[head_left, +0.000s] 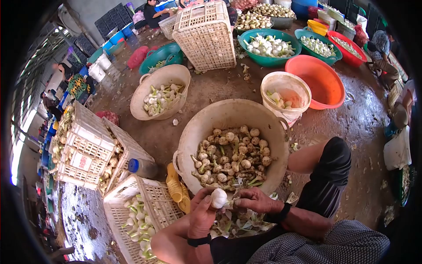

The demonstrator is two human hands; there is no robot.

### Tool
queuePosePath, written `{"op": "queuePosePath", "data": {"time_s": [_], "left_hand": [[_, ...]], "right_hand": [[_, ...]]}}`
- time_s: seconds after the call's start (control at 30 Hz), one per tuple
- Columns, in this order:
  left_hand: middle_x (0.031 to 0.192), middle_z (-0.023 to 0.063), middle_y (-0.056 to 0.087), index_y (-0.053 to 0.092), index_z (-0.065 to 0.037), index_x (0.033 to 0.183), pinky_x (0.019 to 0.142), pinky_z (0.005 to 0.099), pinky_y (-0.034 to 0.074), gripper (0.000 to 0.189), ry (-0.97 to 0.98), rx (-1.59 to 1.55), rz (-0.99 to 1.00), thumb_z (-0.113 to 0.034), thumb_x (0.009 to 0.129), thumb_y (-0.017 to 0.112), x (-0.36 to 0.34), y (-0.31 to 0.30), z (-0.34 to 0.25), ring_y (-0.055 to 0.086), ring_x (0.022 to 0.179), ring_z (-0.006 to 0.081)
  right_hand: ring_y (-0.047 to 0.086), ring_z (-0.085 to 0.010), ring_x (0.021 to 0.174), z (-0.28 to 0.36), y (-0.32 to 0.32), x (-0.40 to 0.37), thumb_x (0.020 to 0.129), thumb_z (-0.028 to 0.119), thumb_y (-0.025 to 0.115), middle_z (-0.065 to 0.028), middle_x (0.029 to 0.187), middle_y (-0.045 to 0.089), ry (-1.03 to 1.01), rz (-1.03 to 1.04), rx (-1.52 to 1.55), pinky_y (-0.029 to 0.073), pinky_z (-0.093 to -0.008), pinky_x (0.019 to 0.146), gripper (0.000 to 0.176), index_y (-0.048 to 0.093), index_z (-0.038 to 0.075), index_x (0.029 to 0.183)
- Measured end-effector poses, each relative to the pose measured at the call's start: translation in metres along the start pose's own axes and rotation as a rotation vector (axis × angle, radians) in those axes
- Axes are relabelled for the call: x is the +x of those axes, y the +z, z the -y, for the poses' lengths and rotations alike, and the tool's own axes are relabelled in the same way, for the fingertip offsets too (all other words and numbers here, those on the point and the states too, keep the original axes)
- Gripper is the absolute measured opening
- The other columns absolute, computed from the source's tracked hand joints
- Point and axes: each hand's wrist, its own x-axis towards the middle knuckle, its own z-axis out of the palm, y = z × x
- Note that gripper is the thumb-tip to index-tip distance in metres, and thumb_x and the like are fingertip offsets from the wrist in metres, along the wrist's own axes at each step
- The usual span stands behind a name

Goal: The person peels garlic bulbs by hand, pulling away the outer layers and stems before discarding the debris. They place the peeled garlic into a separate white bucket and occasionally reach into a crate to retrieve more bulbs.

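L hand (201, 216) gripping garlic bulb (219, 198), R hand (256, 200) touching it

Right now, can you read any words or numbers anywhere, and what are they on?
No text here can be read.
White crate: a patch with red marks on its side, too blurred to read.
Bottle with a blue cap: no label legible.
Garlic bulb in the left hand: no writing.
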Motion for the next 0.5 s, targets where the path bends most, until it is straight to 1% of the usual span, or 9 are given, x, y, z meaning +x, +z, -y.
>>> {"op": "queuePosePath", "data": {"time_s": [0.13,0.27,0.33,0.4,0.43,0.5], "left_hand": [[0.101,0.0129,0.065,0.054,0.002,0.118,0.061,0.0353,0.055,0.034,-0.010,0.036,-0.026,-0.022,0.094,0.055,0.002,0.001,0.002,0.065,0.083,0.0212],[0.101,0.0135,0.065,0.054,0.003,0.118,0.063,0.0353,0.056,0.034,-0.019,0.042,-0.013,-0.022,0.095,0.053,0.005,0.000,0.004,0.066,0.085,0.0220],[0.101,0.0138,0.065,0.054,0.003,0.118,0.064,0.0354,0.057,0.033,-0.011,0.048,-0.019,-0.022,0.095,0.053,0.005,0.000,0.005,0.066,0.086,0.0224],[0.102,0.0140,0.065,0.054,0.004,0.117,0.068,0.0353,0.057,0.033,-0.029,0.076,-0.006,-0.021,0.095,0.052,0.005,0.000,0.004,0.066,0.088,0.0220],[0.102,0.0140,0.065,0.054,0.004,0.117,0.068,0.0353,0.057,0.033,-0.030,0.076,-0.006,-0.021,0.095,0.052,0.005,0.000,0.004,0.066,0.088,0.0220],[0.103,0.0139,0.065,0.054,0.005,0.117,0.074,0.0343,0.057,0.033,-0.051,0.127,0.014,-0.021,0.095,0.053,0.005,0.000,0.004,0.066,0.090,0.0209]], "right_hand": [[0.051,-0.0063,0.060,0.008,-0.001,-0.002,0.095,0.025,0.060,0.0018,0.065,0.057,0.008,0.050,-0.009,0.043,-0.0235,0.055,0.024,0.065,0.002,0.089],[0.050,-0.0051,0.060,0.011,-0.004,-0.005,0.095,0.023,0.059,0.0028,0.065,0.056,0.009,0.088,-0.032,0.042,-0.0230,0.056,0.023,0.066,0.002,0.089],[0.050,-0.0041,0.062,0.015,-0.004,-0.006,0.095,0.023,0.058,0.0039,0.066,0.056,0.042,0.107,-0.019,0.042,-0.0221,0.057,0.023,0.066,0.002,0.090],[0.050,-0.0040,0.062,0.016,-0.004,-0.006,0.095,0.023,0.058,0.0040,0.067,0.056,0.052,0.108,-0.029,0.042,-0.0221,0.057,0.023,0.066,0.002,0.090],[0.051,-0.0039,0.063,0.016,-0.004,-0.006,0.095,0.024,0.058,0.0041,0.068,0.057,0.063,0.110,-0.042,0.042,-0.0222,0.057,0.023,0.066,0.002,0.091],[0.051,-0.0038,0.064,0.017,-0.003,-0.006,0.095,0.024,0.058,0.0042,0.068,0.057,0.055,0.115,-0.054,0.042,-0.0225,0.058,0.023,0.066,0.002,0.092]]}}
